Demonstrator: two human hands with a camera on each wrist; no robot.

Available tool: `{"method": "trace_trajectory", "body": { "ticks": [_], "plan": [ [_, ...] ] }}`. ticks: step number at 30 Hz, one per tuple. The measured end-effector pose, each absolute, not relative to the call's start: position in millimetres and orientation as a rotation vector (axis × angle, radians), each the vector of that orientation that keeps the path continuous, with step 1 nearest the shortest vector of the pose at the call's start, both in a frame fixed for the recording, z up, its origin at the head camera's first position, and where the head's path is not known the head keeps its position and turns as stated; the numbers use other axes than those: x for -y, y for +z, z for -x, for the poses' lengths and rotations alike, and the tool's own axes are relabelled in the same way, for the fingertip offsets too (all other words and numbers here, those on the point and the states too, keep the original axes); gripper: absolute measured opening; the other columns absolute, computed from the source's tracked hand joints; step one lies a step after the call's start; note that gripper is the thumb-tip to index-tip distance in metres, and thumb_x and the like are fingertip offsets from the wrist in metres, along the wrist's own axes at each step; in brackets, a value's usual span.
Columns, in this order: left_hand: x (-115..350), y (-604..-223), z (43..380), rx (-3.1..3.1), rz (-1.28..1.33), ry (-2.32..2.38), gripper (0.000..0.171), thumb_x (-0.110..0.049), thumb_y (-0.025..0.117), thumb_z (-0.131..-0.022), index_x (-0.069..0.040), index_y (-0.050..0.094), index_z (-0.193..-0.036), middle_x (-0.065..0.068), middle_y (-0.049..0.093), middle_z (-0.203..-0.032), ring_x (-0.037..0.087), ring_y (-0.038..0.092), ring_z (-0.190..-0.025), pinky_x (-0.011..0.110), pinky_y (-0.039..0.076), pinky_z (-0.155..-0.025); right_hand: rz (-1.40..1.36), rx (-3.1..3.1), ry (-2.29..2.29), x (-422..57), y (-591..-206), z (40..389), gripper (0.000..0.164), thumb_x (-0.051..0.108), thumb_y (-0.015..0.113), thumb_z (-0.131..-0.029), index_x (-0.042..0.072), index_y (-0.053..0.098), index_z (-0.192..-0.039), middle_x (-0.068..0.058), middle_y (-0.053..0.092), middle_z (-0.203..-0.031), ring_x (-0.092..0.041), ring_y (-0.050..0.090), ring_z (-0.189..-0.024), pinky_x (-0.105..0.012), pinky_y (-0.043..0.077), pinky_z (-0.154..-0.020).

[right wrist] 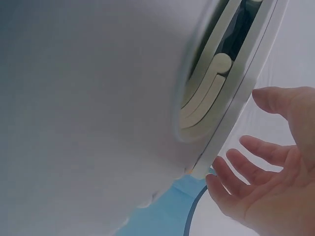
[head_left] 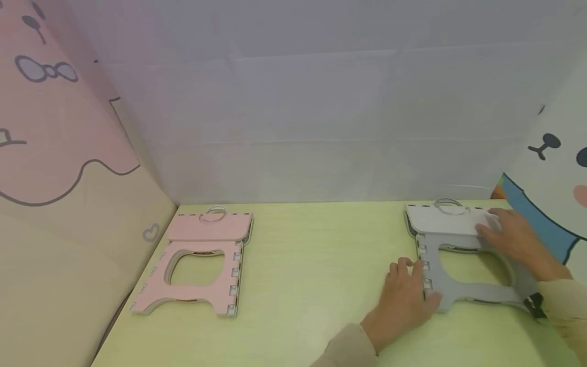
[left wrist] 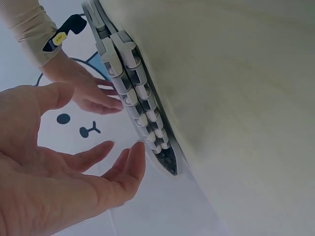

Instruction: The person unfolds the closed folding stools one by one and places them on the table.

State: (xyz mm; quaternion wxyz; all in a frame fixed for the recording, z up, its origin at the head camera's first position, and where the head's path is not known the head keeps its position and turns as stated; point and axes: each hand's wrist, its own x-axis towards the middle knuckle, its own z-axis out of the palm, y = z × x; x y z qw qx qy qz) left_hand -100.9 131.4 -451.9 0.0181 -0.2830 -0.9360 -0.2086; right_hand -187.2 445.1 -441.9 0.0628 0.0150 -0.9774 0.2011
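A folded grey step stool [head_left: 440, 290] with a white top panel lies flat at the right of the table. My left hand [head_left: 400, 300] is at its left hinged edge, fingers spread and loosely bent. In the left wrist view, the fingertips of the left hand [left wrist: 74, 172] are right by the row of hinges [left wrist: 140, 93]. Over the stool's far right corner is my right hand [head_left: 515, 237]. The right wrist view has the right hand [right wrist: 266, 172] with its fingers apart and the thumb tip at the stool's edge [right wrist: 246, 83]. Neither hand grips the stool.
A folded pink step stool [head_left: 197, 293] lies at the left of the yellowish table [head_left: 321, 265], its wire handle toward the back. A pale sheet [head_left: 312, 117] hangs behind the table. Printed cartoon panels flank it, pink and cream [head_left: 59, 127] at left, white and blue at right.
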Motion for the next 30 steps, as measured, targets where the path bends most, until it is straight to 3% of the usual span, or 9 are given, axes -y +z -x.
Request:
{"method": "trace_trajectory", "body": {
  "ticks": [8,16,23,30],
  "plan": [
    [-143.9,-453.9,95.7,2.947,0.861,-0.522,0.07,-0.063,0.061,-0.095,-0.017,0.047,-0.147,0.002,0.051,-0.132,0.01,0.046,-0.105,0.016,0.042,-0.084,0.053,2.967,0.57,-449.9,-440.8,182.6,0.066,0.027,0.057,-0.104,-0.027,0.034,-0.134,-0.056,0.03,-0.128,-0.07,0.032,-0.117,-0.08,0.031,-0.093],
    [-146.2,-453.3,91.6,2.983,0.869,-0.553,0.076,-0.064,0.063,-0.093,-0.018,0.044,-0.151,0.004,0.049,-0.138,0.011,0.052,-0.112,0.019,0.046,-0.092,0.063,3.013,0.538,-455.2,-443.6,182.8,0.079,0.039,0.051,-0.107,-0.032,0.028,-0.136,-0.058,0.029,-0.124,-0.07,0.032,-0.115,-0.079,0.032,-0.093],
    [-148.8,-452.6,91.3,3.035,0.895,-0.621,0.067,-0.058,0.069,-0.092,-0.026,0.048,-0.146,0.003,0.046,-0.139,0.006,0.051,-0.099,0.016,0.045,-0.08,0.089,3.092,0.609,-457.3,-443.3,183.0,0.088,0.043,0.044,-0.109,-0.035,0.017,-0.138,-0.061,0.022,-0.124,-0.072,0.026,-0.117,-0.081,0.031,-0.094],
    [-150.6,-454.4,91.5,3.067,0.933,-0.607,0.055,-0.052,0.07,-0.094,-0.028,0.053,-0.141,0.003,0.046,-0.144,0.006,0.053,-0.102,0.017,0.046,-0.077,0.037,3.172,0.65,-461.0,-439.1,184.3,0.091,0.044,0.04,-0.109,-0.039,0.01,-0.134,-0.065,0.022,-0.126,-0.077,0.029,-0.116,-0.08,0.032,-0.096]
  ]
}}
